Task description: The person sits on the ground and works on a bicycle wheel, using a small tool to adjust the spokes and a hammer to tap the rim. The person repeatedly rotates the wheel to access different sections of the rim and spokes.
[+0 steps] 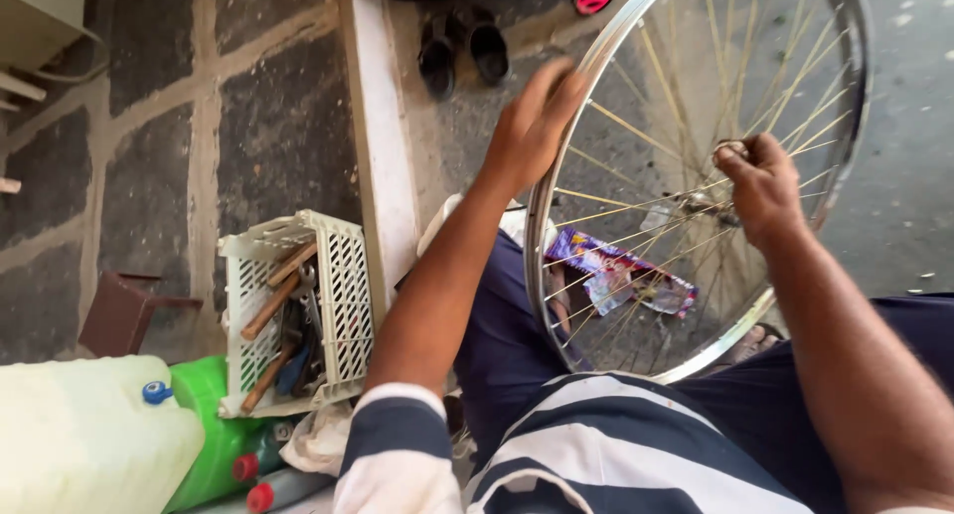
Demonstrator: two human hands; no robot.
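I see the left hand point(532, 122) laid flat, fingers together, on the rim of the spoked silver metal bicycle wheel point(855, 97) standing over the lap. The right hand point(760, 181) pinches a small metal tool point(730, 148) at a spoke, fingers clamped.

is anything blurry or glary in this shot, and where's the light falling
Head view: the left hand on the bicycle wheel rim is slightly motion-smeared at the fingers; the right hand among the spokes is sharper. Daylight brightens the rim, the pavement at upper right and the white concrete strip; no harsh glare. The white tool crate sits in softer shade, still in focus.
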